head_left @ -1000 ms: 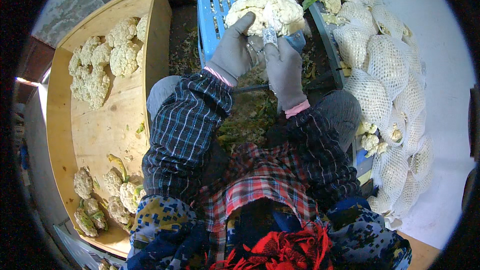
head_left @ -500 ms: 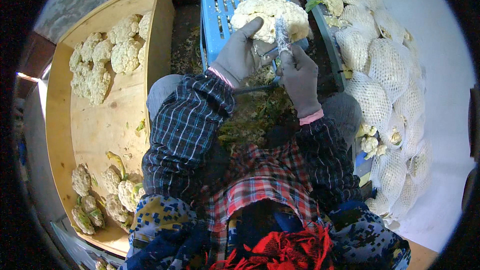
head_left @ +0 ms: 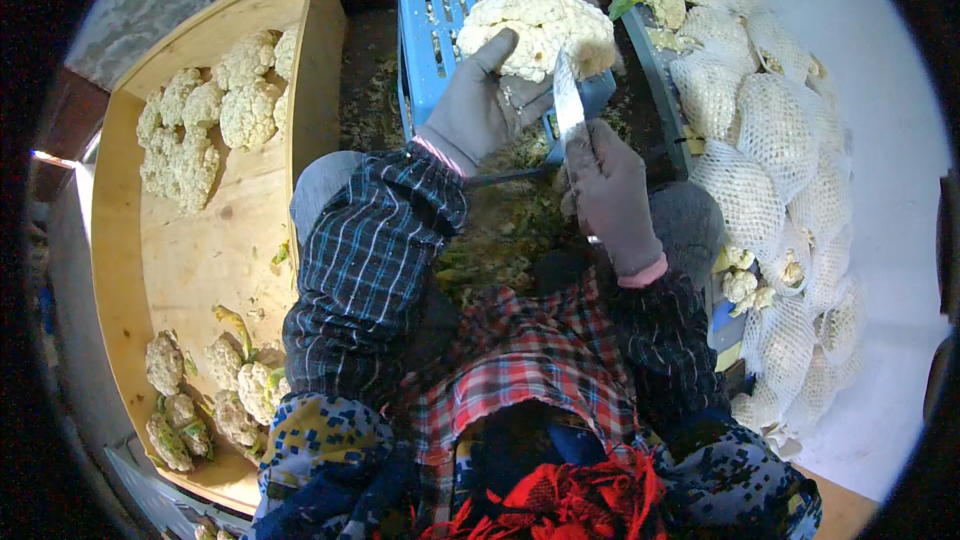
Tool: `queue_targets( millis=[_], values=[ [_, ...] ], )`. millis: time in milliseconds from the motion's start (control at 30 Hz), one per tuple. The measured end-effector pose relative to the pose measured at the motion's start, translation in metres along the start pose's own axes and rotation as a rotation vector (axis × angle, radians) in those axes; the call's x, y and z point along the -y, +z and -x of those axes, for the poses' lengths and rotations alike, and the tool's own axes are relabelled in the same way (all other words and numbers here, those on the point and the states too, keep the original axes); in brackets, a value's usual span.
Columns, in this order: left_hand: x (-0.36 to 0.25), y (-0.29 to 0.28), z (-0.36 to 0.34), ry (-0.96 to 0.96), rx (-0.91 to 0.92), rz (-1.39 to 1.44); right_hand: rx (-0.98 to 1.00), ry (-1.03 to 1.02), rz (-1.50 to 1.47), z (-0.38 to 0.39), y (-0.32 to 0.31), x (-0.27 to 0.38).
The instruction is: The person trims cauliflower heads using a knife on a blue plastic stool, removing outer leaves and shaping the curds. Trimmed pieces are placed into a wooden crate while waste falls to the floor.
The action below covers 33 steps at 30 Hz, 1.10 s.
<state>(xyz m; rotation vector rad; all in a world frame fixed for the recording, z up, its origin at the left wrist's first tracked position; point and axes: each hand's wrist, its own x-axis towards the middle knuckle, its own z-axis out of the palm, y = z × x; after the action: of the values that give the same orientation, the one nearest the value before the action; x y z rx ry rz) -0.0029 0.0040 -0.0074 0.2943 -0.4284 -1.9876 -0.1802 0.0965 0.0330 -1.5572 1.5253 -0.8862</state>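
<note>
Your left fingers [head_left: 499,48] curl, partly closed, on the cauliflower's [head_left: 540,25] near-left edge; your right fingers [head_left: 601,140] close round the knife [head_left: 568,100]. Just beyond them, over the blue slotted stand [head_left: 424,55], it is probably fairly heavy, firm, with brittle florets: support from below.

Head-worn fisheye camera looks steeply down past the wearer's red scarf [head_left: 570,495] to the left hand [head_left: 470,105] and right hand [head_left: 612,190].
From close above, the upright view spans a wooden bin [head_left: 215,260] at left, a blue plastic stool [head_left: 428,90] at top and net-bagged cauliflowers [head_left: 775,125] at right.
</note>
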Motion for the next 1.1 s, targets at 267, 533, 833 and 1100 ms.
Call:
queue_targets(
  millis=[267, 533, 833, 1100],
  values=[
    [0.003, 0.001, 0.003, -0.007, -0.083, -0.041, -0.067, -0.175, 0.272, 0.007, 0.003, -0.019],
    [0.003, 0.002, 0.004, 0.012, -0.089, -0.078, -0.117, -0.235, 0.428, 0.001, 0.009, -0.02],
    [0.009, -0.009, 0.001, -0.051, -0.139, -0.115, -0.295, -0.477, 0.577, -0.018, 0.025, -0.033],
    [0.014, -0.007, -0.003, -0.026, -0.173, -0.079, 0.067, -0.012, -0.309, -0.02, 0.028, -0.032]
  ],
)
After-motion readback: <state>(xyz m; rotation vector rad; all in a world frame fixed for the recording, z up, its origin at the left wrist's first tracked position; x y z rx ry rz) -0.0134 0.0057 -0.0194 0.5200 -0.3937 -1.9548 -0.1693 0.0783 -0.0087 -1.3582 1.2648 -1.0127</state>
